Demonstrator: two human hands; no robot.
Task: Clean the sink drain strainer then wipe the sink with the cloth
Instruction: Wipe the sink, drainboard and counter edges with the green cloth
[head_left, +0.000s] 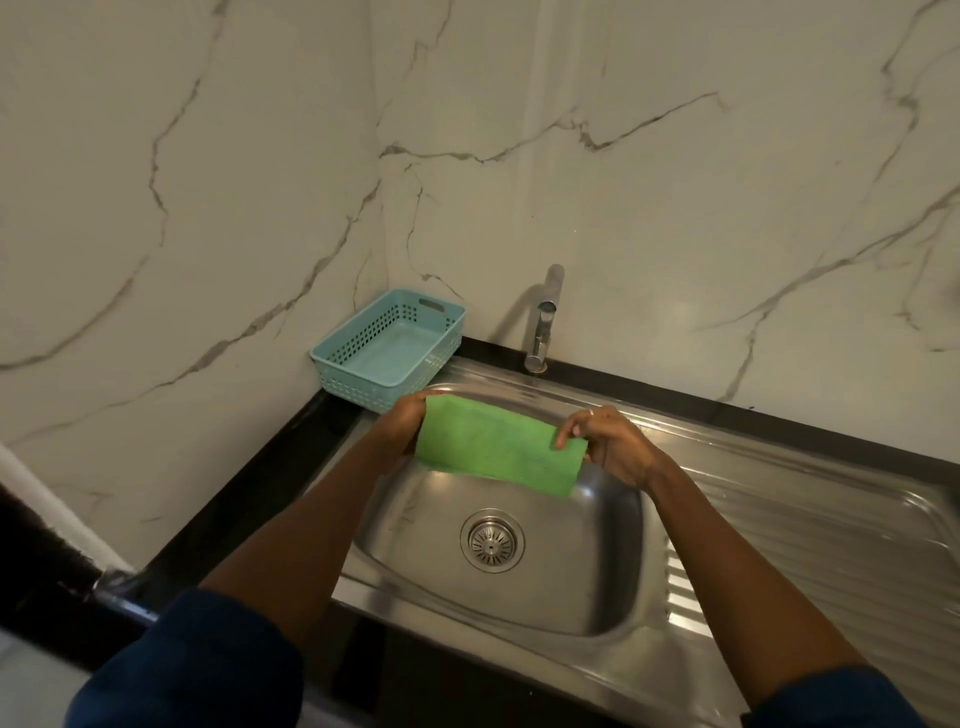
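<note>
A green cloth (496, 446) is stretched flat between both hands above the back of the steel sink (587, 571). My left hand (402, 423) grips its left edge and my right hand (610, 441) pinches its right edge. Below the cloth, the round metal drain strainer (491, 540) sits in the drain at the bottom of the basin.
A light blue perforated plastic basket (389, 349) stands empty on the back left corner of the black counter (249, 499). A chrome tap (543, 322) rises behind the basin. The ribbed steel drainboard (810, 514) extends to the right. Marble wall behind.
</note>
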